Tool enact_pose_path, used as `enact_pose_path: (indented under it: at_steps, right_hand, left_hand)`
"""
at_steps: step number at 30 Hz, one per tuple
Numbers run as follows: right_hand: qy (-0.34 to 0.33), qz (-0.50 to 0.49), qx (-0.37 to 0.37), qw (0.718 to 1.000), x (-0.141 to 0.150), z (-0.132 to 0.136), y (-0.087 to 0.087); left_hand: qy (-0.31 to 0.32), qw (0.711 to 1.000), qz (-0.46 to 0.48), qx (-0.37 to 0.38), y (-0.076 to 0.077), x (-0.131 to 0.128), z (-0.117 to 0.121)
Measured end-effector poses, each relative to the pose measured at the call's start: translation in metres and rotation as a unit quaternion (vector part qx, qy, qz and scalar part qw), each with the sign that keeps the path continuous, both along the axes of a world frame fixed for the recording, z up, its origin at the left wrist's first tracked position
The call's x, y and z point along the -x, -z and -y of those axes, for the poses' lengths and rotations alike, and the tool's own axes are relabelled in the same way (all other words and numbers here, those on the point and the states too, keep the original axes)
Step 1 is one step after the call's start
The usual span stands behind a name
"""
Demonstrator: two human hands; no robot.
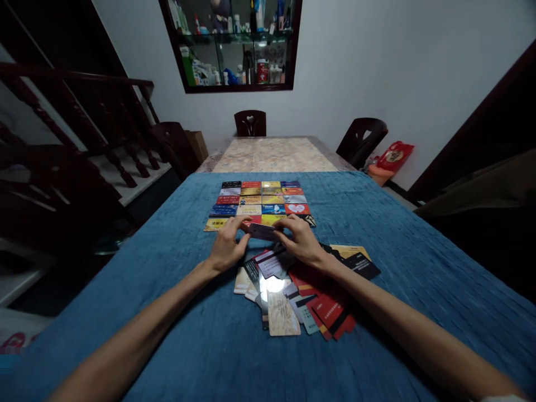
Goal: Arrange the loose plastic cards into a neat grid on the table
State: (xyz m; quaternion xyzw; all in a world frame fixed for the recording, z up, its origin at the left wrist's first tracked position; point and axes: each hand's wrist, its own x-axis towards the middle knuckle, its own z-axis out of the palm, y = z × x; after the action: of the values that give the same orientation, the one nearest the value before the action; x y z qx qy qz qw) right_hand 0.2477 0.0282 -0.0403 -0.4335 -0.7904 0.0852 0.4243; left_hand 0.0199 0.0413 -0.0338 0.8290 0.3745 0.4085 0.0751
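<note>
Left hand (227, 244), right hand (302, 240): clamped on opposite ends of dark purplish card (262, 231) | looks thin, oblong | sits with card rows (250, 210) at 12 o'clock, loose card pile (285, 314) at 5 o'clock

A: How's the light?

B: Dim and cool. The wall (377, 61) reads dull grey, and the staircase (71, 106) at left sinks into near-black.

A: Any glare?

B: A hard white patch on the loose pile of cards (304, 301) washes out what it covers. I can't place its source.

A: Shadows?

B: A soft, dark one on the blue cloth (159, 268), along the right forearm (402, 318).

A: Sharpness?

B: Most small print is too soft to read. Wide-angle stretch tilts the door frame (469, 123), and the lower-left corner looks smeared.
</note>
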Motion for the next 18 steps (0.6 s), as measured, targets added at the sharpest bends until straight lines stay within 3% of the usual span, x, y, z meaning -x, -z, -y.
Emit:
enact_pose_path:
  at_steps: [10,18]
  right_hand:
    - [0.006,0.013,-0.021,1.000,-0.0018,0.0013,-0.0050]
    - [0.000,0.025,0.000,1.000,-0.0021,0.0017,-0.0055]
  left_hand:
    - [-0.030,0.970,-0.165,-0.177,0.0059,0.0014,0.0038]
    - [-0.026,0.958,-0.204,-0.202,0.0087,0.0027,0.0013]
